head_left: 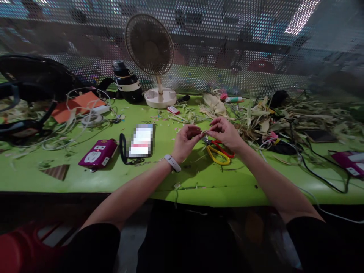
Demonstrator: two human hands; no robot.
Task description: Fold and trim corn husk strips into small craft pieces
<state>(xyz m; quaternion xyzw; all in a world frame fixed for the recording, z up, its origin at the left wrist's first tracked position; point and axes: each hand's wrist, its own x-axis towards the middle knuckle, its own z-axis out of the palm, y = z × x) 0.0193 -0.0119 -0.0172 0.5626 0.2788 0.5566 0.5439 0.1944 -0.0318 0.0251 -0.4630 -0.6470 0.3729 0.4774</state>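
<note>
Above the green table point(159, 172), my left hand point(187, 142) and my right hand point(224, 132) meet at their fingertips. Thumb and forefinger of each hand are pinched together around something too small to make out. A white band circles my left wrist. Just below the hands lie scissors point(218, 155) with one yellow and one red handle, their blades partly under my right hand. To the left of my left hand is a phone point(141, 140) with a blurred screen, beside a black strap loop point(123, 149).
A fan point(161, 97) and a black bottle point(127, 81) stand at the back before a perforated metal screen. Dried leaves and stems point(261, 117) heap at the right. A purple box point(98, 154), cables point(91, 119) and orange paper point(78, 105) lie left.
</note>
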